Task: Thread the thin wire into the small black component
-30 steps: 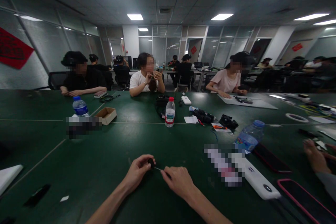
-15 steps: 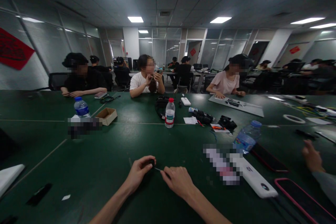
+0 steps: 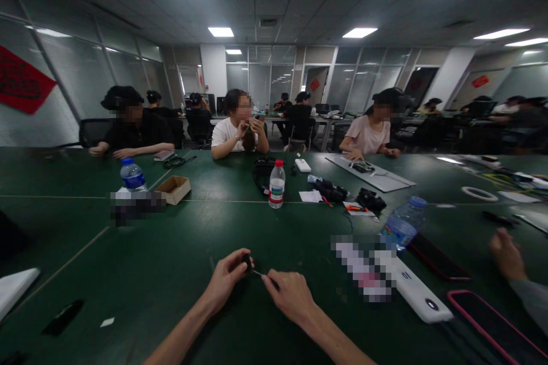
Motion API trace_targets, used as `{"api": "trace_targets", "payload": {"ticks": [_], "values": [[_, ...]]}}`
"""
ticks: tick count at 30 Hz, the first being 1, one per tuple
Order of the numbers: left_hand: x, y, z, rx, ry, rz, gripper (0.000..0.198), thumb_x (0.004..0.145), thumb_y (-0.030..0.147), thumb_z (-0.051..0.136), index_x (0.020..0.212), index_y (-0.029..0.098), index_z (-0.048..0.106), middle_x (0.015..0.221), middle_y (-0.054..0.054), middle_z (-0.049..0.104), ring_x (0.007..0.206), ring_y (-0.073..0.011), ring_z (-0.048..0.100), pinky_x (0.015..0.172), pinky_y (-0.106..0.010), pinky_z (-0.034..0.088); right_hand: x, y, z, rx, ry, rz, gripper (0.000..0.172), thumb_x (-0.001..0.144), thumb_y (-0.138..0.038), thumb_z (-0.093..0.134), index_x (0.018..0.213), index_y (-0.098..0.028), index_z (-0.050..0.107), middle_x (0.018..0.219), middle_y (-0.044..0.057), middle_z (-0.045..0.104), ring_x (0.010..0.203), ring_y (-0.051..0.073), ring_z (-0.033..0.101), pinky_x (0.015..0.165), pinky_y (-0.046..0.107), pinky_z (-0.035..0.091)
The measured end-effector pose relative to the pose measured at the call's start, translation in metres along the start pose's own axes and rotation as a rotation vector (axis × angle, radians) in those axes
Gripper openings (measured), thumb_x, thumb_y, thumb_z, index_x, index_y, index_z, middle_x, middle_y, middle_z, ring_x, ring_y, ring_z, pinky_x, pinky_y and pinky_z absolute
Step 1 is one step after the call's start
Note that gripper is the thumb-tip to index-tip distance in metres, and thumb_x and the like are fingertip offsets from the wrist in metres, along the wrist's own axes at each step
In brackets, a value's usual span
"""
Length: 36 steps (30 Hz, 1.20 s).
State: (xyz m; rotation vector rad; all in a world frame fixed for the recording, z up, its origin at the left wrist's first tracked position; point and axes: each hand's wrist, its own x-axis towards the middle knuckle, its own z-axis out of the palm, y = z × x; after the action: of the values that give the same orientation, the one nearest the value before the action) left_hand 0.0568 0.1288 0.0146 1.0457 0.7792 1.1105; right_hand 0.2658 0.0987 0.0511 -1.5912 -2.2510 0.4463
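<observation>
Over the green table (image 3: 192, 251), my left hand (image 3: 228, 278) is closed on a small black object (image 3: 247, 261), held up between thumb and fingers. My right hand (image 3: 291, 295) is closed around a thin tool (image 3: 257, 272) whose metal shaft points left at the black object. The tool's handle is mostly hidden in my fingers. Whether the tip touches the object is too small to tell.
A red-capped bottle (image 3: 277, 185) stands ahead, with an open cardboard box (image 3: 173, 190) to its left. On the right are a white device (image 3: 417, 291), a blue-capped bottle (image 3: 403, 223), a pink-edged phone (image 3: 492, 319) and another person's hand (image 3: 508, 252). People sit across the table.
My left hand has tilted slightly and shows more of the black object. Across the table, a person has shifted the grey board to the left. The hand at the right edge has moved slightly.
</observation>
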Motion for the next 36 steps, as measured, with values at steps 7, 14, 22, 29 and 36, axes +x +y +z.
{"api": "trace_targets", "payload": {"ticks": [7,14,22,29,36], "values": [[0.0,-0.006,-0.004,-0.099,-0.018,-0.043,0.039,0.074,0.029,0.078,0.109,0.02,0.065,0.101,-0.008,0.069,0.094,-0.0218,0.064,0.09,-0.035,0.048,0.002,0.005,-0.001,0.141,-0.007,0.037,0.047,0.1,-0.047,0.025,0.09,-0.023,0.064,0.075,0.002,0.067,0.062,0.014,0.061,0.056,0.023,0.043],[0.0,-0.002,-0.005,-0.283,0.03,-0.08,0.037,0.073,0.025,0.079,0.106,0.018,0.065,0.1,-0.008,0.067,0.094,-0.0217,0.066,0.093,-0.038,0.049,-0.002,0.0,-0.002,-0.011,-0.033,-0.067,0.044,0.1,-0.046,0.03,0.087,-0.023,0.065,0.075,0.002,0.068,0.062,0.014,0.062,0.059,0.023,0.042],[0.0,-0.005,-0.007,-0.283,0.001,-0.082,0.036,0.075,0.025,0.078,0.108,0.019,0.065,0.102,-0.008,0.067,0.095,-0.0214,0.066,0.094,-0.038,0.049,-0.003,-0.004,-0.004,-0.1,-0.041,-0.083,0.043,0.099,-0.046,0.031,0.087,-0.023,0.065,0.075,0.002,0.068,0.063,0.015,0.062,0.059,0.023,0.04],[0.003,-0.011,-0.009,-0.254,-0.003,-0.039,0.038,0.073,0.027,0.079,0.108,0.018,0.065,0.102,-0.009,0.067,0.095,-0.0227,0.066,0.092,-0.04,0.049,-0.003,-0.004,-0.002,-0.169,-0.051,-0.099,0.044,0.1,-0.044,0.029,0.09,-0.022,0.065,0.079,0.003,0.07,0.065,0.014,0.064,0.059,0.022,0.041],[0.002,-0.013,-0.009,-0.212,0.008,-0.032,0.04,0.073,0.029,0.08,0.109,0.019,0.065,0.104,-0.01,0.067,0.095,-0.0231,0.066,0.092,-0.041,0.049,-0.004,-0.002,-0.001,-0.207,-0.027,-0.129,0.046,0.102,-0.043,0.024,0.091,-0.023,0.065,0.08,0.002,0.07,0.063,0.013,0.064,0.056,0.02,0.041]]}}
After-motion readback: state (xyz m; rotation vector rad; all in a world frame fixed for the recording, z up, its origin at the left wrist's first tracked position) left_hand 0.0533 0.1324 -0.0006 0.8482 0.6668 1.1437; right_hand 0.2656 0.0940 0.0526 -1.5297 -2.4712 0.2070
